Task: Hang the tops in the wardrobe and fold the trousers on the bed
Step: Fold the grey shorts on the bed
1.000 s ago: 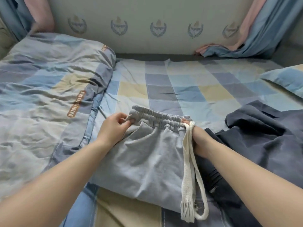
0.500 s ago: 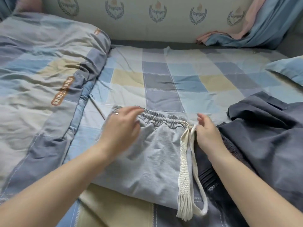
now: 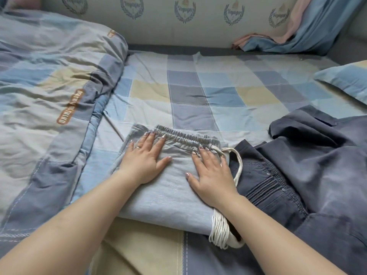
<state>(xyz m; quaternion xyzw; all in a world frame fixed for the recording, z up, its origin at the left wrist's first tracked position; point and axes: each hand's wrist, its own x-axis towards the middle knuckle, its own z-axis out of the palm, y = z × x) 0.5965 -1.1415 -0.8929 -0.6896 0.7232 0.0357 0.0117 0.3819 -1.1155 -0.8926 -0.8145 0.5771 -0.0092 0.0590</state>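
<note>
Lying flat on the folded grey trousers, the left hand and right hand are pressing down with fingers spread, gripping nothing; the trousers are sitting on the checked bed sheet, their white drawstring trailing beside a dark blue garment

We press our left hand and right hand flat, fingers spread, on the folded light grey trousers lying on the checked bed sheet. A white drawstring trails from the gathered waistband down past our right wrist. A dark blue garment lies crumpled just to the right, a quilt to the left
</note>
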